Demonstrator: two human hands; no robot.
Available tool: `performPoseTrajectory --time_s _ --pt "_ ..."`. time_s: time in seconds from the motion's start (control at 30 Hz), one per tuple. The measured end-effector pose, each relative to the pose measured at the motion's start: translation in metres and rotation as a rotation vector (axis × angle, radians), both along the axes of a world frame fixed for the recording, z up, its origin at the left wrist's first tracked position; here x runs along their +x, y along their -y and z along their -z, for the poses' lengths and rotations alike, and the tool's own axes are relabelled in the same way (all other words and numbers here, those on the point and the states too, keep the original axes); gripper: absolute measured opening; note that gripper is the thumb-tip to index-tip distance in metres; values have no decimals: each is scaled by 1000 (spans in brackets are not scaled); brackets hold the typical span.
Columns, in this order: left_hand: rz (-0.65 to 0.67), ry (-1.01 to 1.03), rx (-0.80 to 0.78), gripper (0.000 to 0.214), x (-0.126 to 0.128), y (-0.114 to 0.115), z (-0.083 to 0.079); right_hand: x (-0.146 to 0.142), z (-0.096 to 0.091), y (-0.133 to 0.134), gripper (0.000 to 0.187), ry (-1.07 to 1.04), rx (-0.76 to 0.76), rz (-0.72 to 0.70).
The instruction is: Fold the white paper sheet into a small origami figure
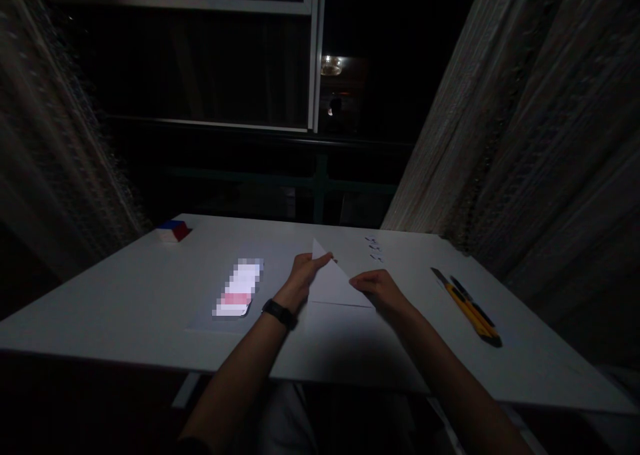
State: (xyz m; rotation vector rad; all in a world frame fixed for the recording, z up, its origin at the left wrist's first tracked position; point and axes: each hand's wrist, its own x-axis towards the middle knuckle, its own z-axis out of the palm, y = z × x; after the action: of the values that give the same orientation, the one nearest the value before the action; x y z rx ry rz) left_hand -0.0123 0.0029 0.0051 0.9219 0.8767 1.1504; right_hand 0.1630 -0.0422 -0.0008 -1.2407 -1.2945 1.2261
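Observation:
A white sheet of paper (pixel 331 290) stands out over the middle of the table, folded so that its upper part comes to a point with a slanted right edge. My left hand (pixel 304 276) grips its left side, the thumb laid across the front near the slanted edge and the other fingers mostly hidden. At the lower right of that slant, my right hand (pixel 379 287) pinches the paper between thumb and fingers. A line crosses the paper below the hands; whether the pale area under it is the same sheet, I cannot tell. A dark watch (pixel 280 313) is on my left wrist.
On the white table (pixel 150 308), a lit phone (pixel 239 287) lies left of my hands. A blue, red and white cube (pixel 173 231) sits at the far left. A yellow utility knife (pixel 467 307) and a dark pen (pixel 473 300) lie right. Small dark marks (pixel 375 248) show behind my right hand.

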Motion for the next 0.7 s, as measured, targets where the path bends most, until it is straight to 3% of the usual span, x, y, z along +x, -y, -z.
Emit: performPoseTrajectory --time_s 0.3,0.4,0.5,0.6,0.7 --pt "-82 2 -40 27 -7 -1 -7 46 0 41 26 245 64 -186" --pt "-111 21 -44 28 -6 0 -6 60 -7 41 29 263 120 -127" --pt "-84 33 -34 30 0 3 -3 53 -12 31 35 214 198 61" --pt "-26 45 -7 32 6 7 2 28 -8 15 49 152 155 -42" --pt "44 56 14 33 4 8 3 10 -3 2 37 238 49 -94"
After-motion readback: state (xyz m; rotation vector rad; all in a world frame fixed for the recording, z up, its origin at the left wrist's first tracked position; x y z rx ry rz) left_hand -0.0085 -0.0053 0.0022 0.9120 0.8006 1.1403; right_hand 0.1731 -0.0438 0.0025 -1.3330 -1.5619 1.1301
